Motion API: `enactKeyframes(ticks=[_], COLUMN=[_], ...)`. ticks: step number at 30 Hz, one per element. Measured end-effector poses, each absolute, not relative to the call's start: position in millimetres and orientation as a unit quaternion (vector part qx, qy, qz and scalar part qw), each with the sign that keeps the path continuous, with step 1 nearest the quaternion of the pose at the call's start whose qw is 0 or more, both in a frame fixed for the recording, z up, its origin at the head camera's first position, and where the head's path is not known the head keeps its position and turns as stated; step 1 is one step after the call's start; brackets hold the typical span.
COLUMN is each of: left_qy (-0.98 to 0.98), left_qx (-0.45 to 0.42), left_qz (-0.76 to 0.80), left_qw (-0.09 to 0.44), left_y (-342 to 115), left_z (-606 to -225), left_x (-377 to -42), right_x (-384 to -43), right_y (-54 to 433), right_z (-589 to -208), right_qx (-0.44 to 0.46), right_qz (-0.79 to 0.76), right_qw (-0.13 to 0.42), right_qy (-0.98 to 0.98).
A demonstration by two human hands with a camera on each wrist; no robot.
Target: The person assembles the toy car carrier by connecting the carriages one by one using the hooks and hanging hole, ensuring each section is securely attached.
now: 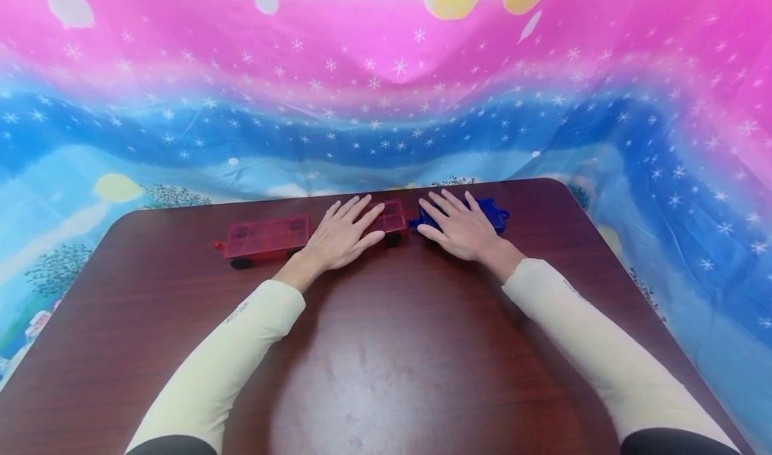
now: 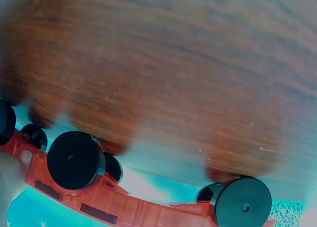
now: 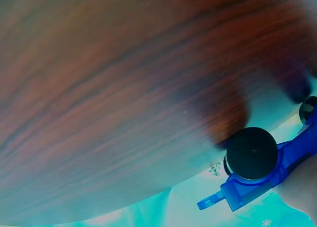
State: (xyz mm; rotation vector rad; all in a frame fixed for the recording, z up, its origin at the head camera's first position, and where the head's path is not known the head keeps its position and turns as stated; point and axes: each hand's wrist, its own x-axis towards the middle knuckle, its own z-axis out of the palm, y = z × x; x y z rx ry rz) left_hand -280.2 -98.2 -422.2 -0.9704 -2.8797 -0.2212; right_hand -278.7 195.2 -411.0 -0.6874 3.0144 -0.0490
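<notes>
Three see-through toy train cars with black wheels stand in a row near the table's far edge. At the left is a long red car [image 1: 259, 238]. My left hand [image 1: 345, 235], fingers spread, lies over the middle of the row and partly hides another red part [image 1: 395, 217]. My right hand [image 1: 461, 228] rests spread over the blue car [image 1: 496, 212], covering much of it. Small couplings show between the red and blue cars. Black wheels [image 2: 75, 160] under the red body fill the left wrist view's lower edge. A blue coupling loop [image 3: 210, 201] sticks out beside a wheel in the right wrist view.
The dark brown wooden table [image 1: 374, 354] has rounded far corners, and the cars stand close to its far edge. Behind and beside it hangs a pink and blue patterned cloth [image 1: 362, 106].
</notes>
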Motion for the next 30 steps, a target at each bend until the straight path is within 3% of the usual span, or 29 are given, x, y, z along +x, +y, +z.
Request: enactKeyframes(ticks=[30], left_qy=[-0.945], left_qx=[-0.32], left_qz=[-0.054], left_qw=[0.04], left_y=[-98.1], left_z=[-423.2], left_x=[-281.9], right_x=[-283.5], right_y=[194.6], right_z=[-410.1], right_qx=[-0.217], right_qz=[-0.016], right_qw=[0.03], right_qy=[0.976])
